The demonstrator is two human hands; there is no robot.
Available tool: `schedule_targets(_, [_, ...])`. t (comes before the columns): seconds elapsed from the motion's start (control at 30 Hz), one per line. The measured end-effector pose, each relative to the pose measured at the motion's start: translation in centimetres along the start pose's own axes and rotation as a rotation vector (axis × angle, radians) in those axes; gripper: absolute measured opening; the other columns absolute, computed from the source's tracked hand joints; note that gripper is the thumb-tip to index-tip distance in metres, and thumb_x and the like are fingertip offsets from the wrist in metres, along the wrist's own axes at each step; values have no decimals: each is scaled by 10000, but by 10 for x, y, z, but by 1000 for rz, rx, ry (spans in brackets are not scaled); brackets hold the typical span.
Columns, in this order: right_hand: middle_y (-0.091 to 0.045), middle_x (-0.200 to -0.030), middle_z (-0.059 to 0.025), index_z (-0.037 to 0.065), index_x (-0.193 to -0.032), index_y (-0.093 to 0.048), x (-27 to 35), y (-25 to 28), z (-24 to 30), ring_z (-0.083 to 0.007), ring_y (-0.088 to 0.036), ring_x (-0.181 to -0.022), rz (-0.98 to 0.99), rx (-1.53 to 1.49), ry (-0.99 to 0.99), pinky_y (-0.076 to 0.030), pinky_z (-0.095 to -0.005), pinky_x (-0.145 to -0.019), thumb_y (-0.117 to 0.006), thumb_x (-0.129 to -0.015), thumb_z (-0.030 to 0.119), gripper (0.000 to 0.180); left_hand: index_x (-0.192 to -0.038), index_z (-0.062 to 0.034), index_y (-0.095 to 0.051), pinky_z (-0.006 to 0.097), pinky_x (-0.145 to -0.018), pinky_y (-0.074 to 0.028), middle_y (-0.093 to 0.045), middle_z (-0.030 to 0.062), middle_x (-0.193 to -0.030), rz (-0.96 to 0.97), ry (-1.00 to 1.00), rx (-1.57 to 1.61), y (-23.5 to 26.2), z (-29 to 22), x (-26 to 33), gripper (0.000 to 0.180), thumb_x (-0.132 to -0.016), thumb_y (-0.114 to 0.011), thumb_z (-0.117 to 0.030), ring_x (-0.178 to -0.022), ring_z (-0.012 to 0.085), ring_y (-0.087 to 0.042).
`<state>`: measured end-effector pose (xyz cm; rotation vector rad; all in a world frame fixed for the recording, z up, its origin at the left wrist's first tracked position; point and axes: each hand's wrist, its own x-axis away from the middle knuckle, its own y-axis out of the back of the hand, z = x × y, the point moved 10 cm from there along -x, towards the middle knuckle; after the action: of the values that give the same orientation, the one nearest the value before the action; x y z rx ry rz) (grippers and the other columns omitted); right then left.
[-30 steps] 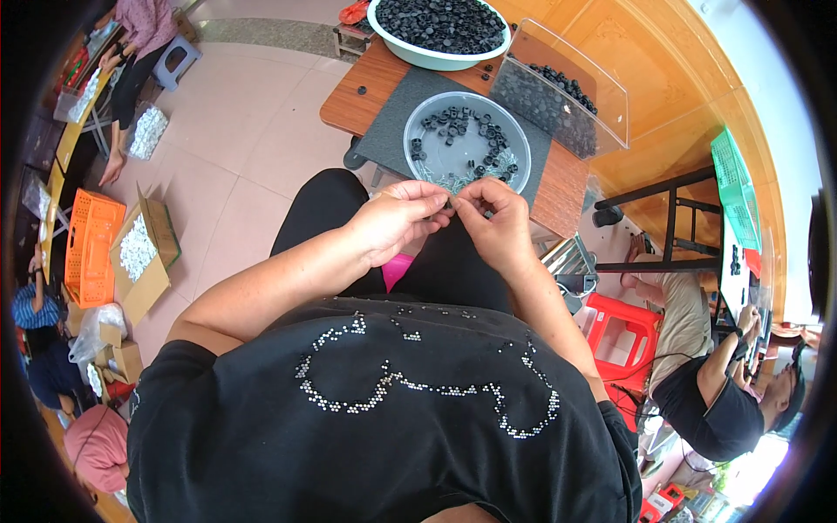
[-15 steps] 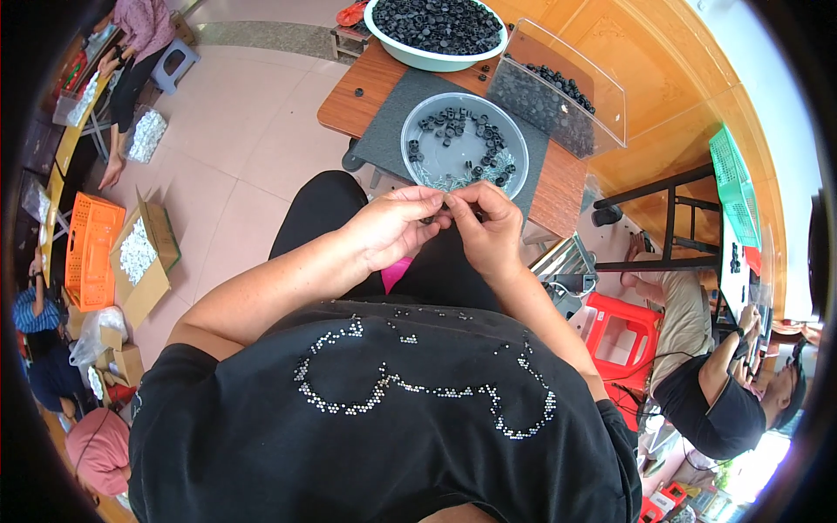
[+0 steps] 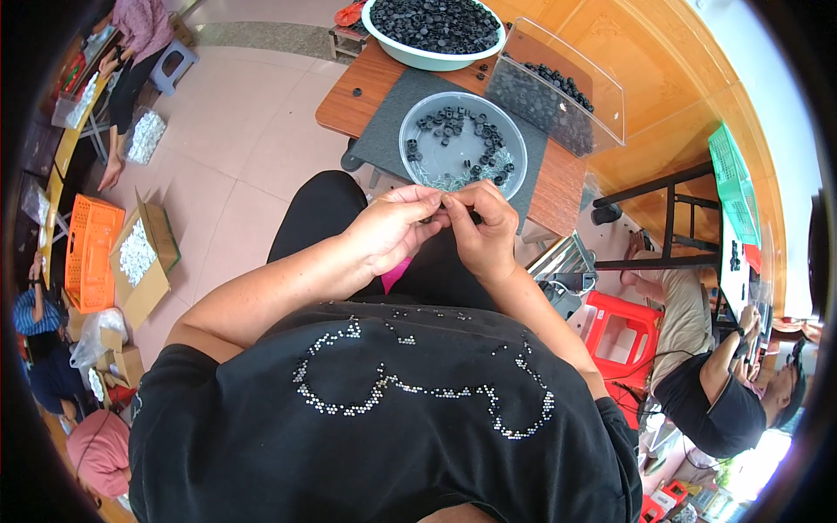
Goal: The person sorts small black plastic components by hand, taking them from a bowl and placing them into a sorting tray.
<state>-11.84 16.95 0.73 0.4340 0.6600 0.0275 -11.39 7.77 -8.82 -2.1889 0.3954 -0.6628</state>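
Observation:
My left hand (image 3: 394, 228) and my right hand (image 3: 482, 228) meet fingertip to fingertip over my lap, pinching a small dark part (image 3: 445, 207) between them; the part is mostly hidden by the fingers. Just beyond the hands stands a grey round bowl (image 3: 411, 131) with several small black ring-shaped parts and some thin metal pieces, set on a dark mat (image 3: 390, 122) on a low wooden table (image 3: 344, 100).
A white basin (image 3: 431, 60) heaped with black parts and a clear plastic box (image 3: 558, 87) with more stand at the table's far side. A red stool (image 3: 621, 324) and a seated person are at my right; an orange crate (image 3: 87, 253) and cardboard boxes at my left.
The hands stay together in the same place over my lap; only the fingers shift slightly around the small part.

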Motion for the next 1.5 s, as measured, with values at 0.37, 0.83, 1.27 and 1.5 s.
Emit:
schedule_targets(0.37, [-620,-859,-88,-16,-915,-647,2,-3,-12,-141,-573,-757,42,-346,-215,-461,-251,-702,-608,-815,-23,108,-1028,-27,-551,236,-774,-487,-597,59,-979,3,-44,15,-3,-13,-1,155,-921,-509,-131,-883,126,-584])
schedule_targets(0.83, [-604,-940,-64,-20,-1013,-593,18,-21,-43,-78,-583,-814,112,-505,-450,-475,-185,-678,-559,-840,-58,180,-1119,-44,-519,233,-779,-466,-578,33,-981,56,19,5,-7,-6,-2,220,-933,-483,-156,-911,118,-558])
schedule_targets(1.27, [-623,-838,-22,-1,-952,-629,5,5,-44,-49,-551,-727,32,-319,-302,-451,-188,-631,-598,-831,-24,127,-1188,77,-430,305,-911,-475,-494,211,-1155,-31,1,-26,7,-11,-6,290,-927,-421,-50,-1060,273,-553])
schedule_targets(1.5, [-621,-802,-78,18,-885,-651,0,2,-18,-124,-585,-738,102,-106,-208,-469,-231,-591,-674,-715,-37,180,-1181,37,-499,274,-862,-497,-578,139,-1062,-76,-142,-360,-1,-26,-2,279,-921,-474,-62,-964,197,-602])
